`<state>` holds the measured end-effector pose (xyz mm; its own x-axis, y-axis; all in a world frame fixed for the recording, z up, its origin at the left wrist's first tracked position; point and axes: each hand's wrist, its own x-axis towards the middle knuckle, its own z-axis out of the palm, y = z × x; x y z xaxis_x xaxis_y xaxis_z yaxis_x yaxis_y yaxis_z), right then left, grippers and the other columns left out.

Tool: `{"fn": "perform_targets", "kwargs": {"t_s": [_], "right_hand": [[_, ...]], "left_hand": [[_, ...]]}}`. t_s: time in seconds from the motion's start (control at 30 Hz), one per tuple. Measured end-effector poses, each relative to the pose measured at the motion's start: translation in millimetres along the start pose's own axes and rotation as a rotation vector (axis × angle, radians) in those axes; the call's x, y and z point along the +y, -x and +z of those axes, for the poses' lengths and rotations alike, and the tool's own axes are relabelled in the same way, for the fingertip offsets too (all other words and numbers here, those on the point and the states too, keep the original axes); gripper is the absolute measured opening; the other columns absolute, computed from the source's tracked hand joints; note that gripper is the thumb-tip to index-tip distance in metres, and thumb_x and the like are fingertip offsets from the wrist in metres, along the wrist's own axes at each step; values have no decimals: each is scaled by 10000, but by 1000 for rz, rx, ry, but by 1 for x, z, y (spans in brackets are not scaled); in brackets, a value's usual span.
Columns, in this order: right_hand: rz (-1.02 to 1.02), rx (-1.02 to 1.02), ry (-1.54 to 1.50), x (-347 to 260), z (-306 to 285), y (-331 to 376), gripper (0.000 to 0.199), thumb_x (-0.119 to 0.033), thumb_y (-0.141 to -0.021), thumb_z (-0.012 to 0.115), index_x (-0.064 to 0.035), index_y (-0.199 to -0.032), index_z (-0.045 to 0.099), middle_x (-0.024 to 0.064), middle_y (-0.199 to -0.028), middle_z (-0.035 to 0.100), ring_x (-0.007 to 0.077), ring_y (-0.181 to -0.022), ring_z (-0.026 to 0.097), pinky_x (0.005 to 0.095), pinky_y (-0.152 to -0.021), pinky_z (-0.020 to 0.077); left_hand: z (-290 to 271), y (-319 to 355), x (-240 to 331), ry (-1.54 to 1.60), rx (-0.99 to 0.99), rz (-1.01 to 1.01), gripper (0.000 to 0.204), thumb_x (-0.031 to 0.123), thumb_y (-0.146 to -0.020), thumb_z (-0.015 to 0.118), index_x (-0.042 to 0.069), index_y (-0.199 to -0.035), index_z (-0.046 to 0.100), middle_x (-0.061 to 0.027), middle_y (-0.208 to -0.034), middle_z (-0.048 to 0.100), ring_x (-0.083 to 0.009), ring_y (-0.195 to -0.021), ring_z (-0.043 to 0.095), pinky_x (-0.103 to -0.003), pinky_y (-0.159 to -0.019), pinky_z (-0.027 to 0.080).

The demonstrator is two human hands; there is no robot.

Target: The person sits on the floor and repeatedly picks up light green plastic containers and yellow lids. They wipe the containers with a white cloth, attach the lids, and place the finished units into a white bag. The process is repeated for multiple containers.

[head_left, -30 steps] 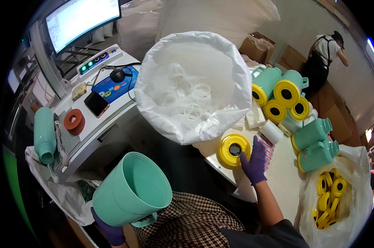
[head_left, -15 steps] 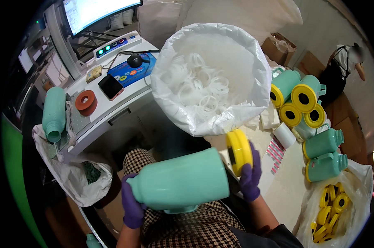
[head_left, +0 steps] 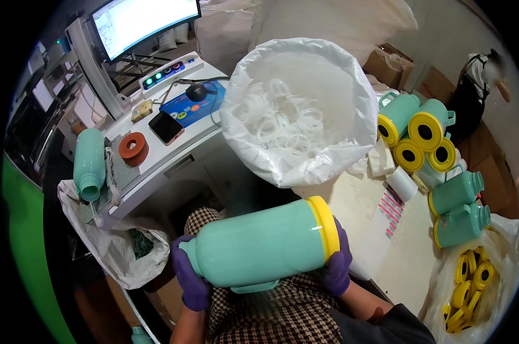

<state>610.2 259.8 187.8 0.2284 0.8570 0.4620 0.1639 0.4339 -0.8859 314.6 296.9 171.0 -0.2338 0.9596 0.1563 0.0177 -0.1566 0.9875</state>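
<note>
I hold a mint-green plastic jug (head_left: pixel 259 243) lying sideways over my lap. My left hand (head_left: pixel 190 280), in a purple glove, grips its narrow neck end. My right hand (head_left: pixel 337 265), also gloved, presses on the yellow base cap (head_left: pixel 325 228) seated on the jug's wide end. Just beyond the jug stands a large white bag (head_left: pixel 351 92) holding several white plastic rings (head_left: pixel 285 123).
Finished green jugs with yellow caps (head_left: pixel 424 131) are stacked at right, two more jugs (head_left: pixel 459 207) below them. A bag of yellow caps (head_left: pixel 471 284) sits lower right. At left is a machine console (head_left: pixel 156 155) with a monitor (head_left: pixel 142 23), phone, orange ring (head_left: pixel 133 148) and another jug (head_left: pixel 88 164). A person stands far right.
The jug swung from open end up to lying sideways. My right hand brought the yellow cap from the table and put it on the jug's wide end.
</note>
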Motion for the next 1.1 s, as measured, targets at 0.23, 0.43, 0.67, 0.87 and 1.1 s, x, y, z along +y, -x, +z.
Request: {"fn": "perform_targets", "kwargs": {"t_s": [0.23, 0.43, 0.67, 0.87, 1.1], "right_hand": [[372, -107, 169, 75, -15, 35, 369, -226, -1068, 429, 26, -1310, 547, 182, -1256, 641, 265, -1134, 623, 405, -986, 490], [269, -103, 86, 6, -67, 1, 565, -240, -1076, 448, 6, -1561, 294, 165, -1527, 446, 254, -1347, 498, 388, -1135, 389], [253, 356, -526, -12, -179, -40, 571, -114, -941, 653, -26, -1461, 435, 138, -1427, 540, 278, -1281, 550, 382, -1104, 423], [-103, 184, -224, 17, -225, -213, 390, -21, -926, 673, -4, -1292, 543, 114, -1260, 661, 212, -1137, 648, 339, -953, 522], [361, 429, 1015, 87, -198, -339, 539, -360, -913, 737, 53, -1200, 543, 245, -1163, 692, 331, -1147, 657, 361, -955, 512]], "left_hand": [[11, 15, 53, -283, -127, 303, 533, 382, -896, 573, -17, -1246, 525, -127, -1111, 576, -231, -1016, 562, -353, -927, 453], [39, 7, 75, -174, -399, 524, 715, 513, -920, 640, 28, -1403, 432, -130, -1216, 518, -251, -1110, 523, -391, -983, 429], [94, -4, 86, 464, -416, 196, 390, 96, -959, 534, 111, -1348, 499, -108, -1192, 570, -193, -929, 539, -340, -804, 488], [95, -2, 43, 368, -454, -134, 255, 82, -928, 571, 33, -1177, 542, -102, -1052, 597, -222, -979, 638, -371, -872, 551], [41, 19, 33, 116, -353, -80, 281, 50, -941, 531, -31, -1210, 541, -134, -1094, 619, -218, -966, 653, -392, -917, 555]]}}
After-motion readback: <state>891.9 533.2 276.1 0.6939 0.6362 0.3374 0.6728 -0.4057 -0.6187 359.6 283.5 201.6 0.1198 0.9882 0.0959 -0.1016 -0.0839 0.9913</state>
